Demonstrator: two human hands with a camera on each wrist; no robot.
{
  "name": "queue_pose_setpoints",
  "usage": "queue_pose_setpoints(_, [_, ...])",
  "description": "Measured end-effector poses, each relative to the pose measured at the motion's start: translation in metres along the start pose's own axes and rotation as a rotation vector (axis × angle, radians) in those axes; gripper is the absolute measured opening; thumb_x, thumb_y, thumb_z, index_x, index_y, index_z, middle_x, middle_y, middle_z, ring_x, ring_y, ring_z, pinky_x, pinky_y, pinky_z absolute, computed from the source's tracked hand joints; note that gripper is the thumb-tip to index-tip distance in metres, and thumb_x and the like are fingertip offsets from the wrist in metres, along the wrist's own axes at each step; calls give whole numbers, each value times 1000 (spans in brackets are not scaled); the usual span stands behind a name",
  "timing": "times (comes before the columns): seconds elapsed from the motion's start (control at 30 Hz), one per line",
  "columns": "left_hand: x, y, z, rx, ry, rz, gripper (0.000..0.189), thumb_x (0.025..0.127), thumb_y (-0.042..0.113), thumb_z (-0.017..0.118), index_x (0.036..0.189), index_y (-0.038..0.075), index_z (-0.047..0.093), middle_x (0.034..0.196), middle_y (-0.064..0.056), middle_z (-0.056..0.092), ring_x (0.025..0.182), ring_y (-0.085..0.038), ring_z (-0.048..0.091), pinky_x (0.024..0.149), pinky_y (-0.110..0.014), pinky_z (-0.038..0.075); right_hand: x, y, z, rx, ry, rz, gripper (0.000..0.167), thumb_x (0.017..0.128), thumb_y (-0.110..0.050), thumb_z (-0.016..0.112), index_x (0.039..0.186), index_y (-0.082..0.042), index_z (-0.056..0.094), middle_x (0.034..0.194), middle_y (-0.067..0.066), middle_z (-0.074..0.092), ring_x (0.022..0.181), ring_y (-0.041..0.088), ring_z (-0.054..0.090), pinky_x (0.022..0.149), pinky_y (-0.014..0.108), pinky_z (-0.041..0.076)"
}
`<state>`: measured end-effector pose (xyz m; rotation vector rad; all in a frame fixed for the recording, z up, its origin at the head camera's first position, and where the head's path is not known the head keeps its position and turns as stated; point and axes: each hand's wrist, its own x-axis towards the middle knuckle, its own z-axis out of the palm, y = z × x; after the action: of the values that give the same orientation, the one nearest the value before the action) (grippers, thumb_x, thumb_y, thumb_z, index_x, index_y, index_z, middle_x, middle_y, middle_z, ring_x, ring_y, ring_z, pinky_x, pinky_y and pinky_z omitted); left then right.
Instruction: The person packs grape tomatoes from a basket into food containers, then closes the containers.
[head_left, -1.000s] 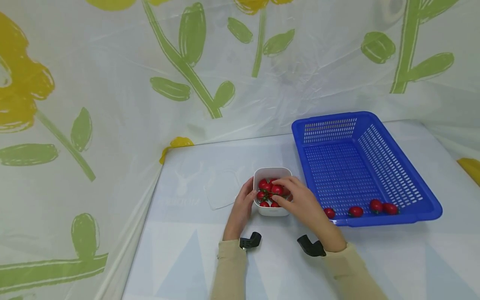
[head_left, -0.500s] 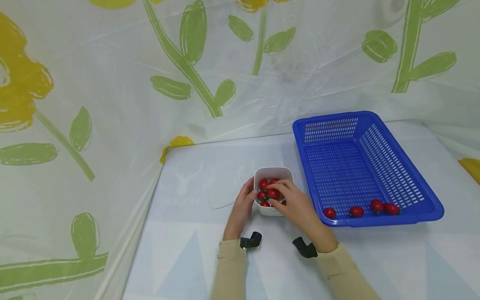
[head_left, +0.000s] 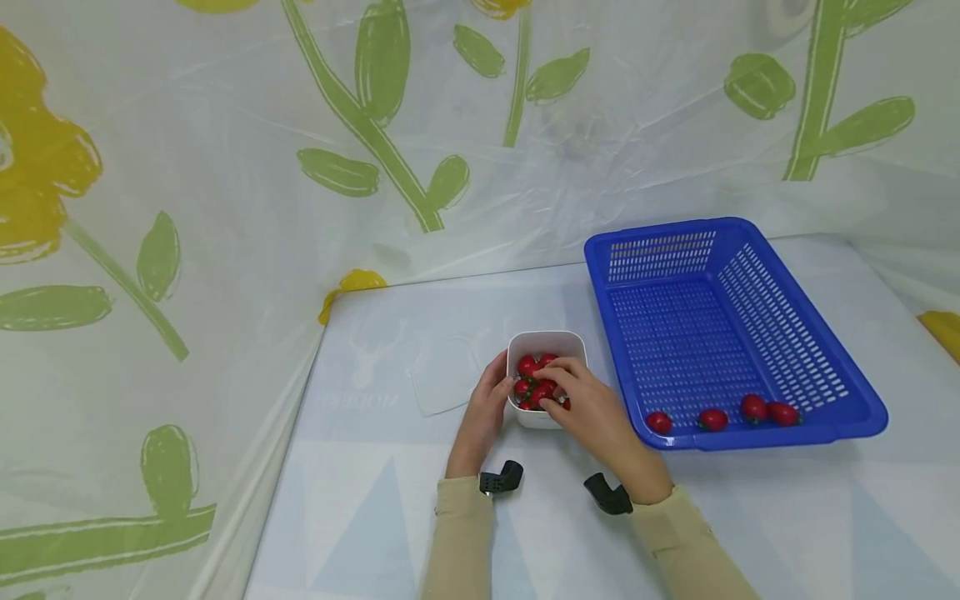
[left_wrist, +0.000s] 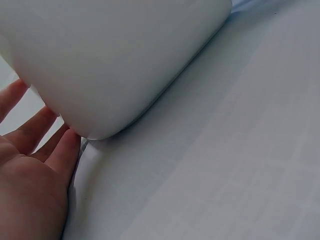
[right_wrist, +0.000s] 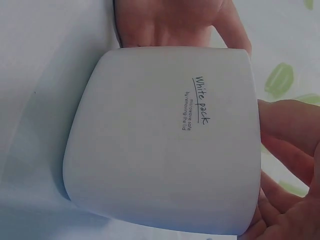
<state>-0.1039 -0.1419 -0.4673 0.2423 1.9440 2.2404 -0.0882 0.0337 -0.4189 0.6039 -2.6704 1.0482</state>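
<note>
Several red cherry tomatoes [head_left: 527, 366] with green stems lie inside a white square container [head_left: 546, 341] on the table. My left hand [head_left: 482, 421] rests against the container's left side, its fingers fairly straight in the left wrist view. Over the near right rim reaches my right hand [head_left: 596, 412], whose thumb and fingers pinch a cherry tomato [head_left: 542, 396] down inside, among the others. Part of the contents is hidden behind that hand. Printed lettering [right_wrist: 200, 100] shows on the container's near wall in the right wrist view.
A blue slotted basket [head_left: 611, 333] stands to the right of the container, with several tomatoes [head_left: 712, 419] along its near edge. A thin, clear, square lid [head_left: 446, 379] lies flat on the table at the left. Behind the table hangs a flower-printed sheet [head_left: 247, 125].
My right hand has shifted left and lower into the container with the pinched cherry tomato. My left hand has stayed at the container's side.
</note>
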Motion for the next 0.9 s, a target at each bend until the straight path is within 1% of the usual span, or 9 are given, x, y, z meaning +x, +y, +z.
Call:
queue_pose_setpoints(0.17, [0,-1,-1,-8,2,-7,45,96,17,37,140,18,28,143,0,27,131,-15,21,106,-39,16,0,-1,0,-1,-6,1,36,73,-12,74,107,-14,63,110,1,51,79,14,56,67,26,50])
queue_pose_setpoints(0.27, [1,-6,-2,-19,5,1,44,95,16,37,139,18,29,143,0,27,131,-16,20,106,-41,15,0,0,0,16,-21,7,36,73,-14,73,108,-14,63,111,0,51,81,14,57,68,26,50])
queue_pose_setpoints(0.33, [3,-10,-4,-28,13,-1,43,95,17,37,138,20,31,142,2,28,131,-15,21,106,-41,15,0,0,-2,53,-43,16,35,75,-15,72,109,-15,62,111,0,51,81,13,57,68,26,50])
queue_pose_setpoints(0.47, [5,-18,-6,-35,34,-7,43,94,21,40,136,24,34,141,5,30,130,-13,22,106,-41,15,1,-1,-9,152,-117,39,34,78,-17,69,111,-17,60,108,0,53,82,11,56,66,24,49])
queue_pose_setpoints(0.6, [5,-22,-6,-35,32,9,45,93,27,43,137,24,34,141,4,30,130,-14,22,106,-41,15,1,-2,-22,249,-212,43,33,82,-20,64,114,-19,57,106,3,56,86,12,55,70,28,49])
queue_pose_setpoints(0.73, [6,-20,-6,-36,22,11,45,93,27,43,137,24,33,141,4,30,130,-13,23,106,-39,16,1,-4,-38,306,-299,22,30,84,-25,62,113,-20,57,105,2,58,88,11,55,74,31,48])
queue_pose_setpoints(0.9, [4,-12,-3,-32,11,14,44,95,18,39,138,20,31,141,1,30,130,-14,23,106,-37,18,1,-2,-57,311,-379,33,29,84,-34,60,112,-27,57,100,-7,58,87,7,53,77,31,46])
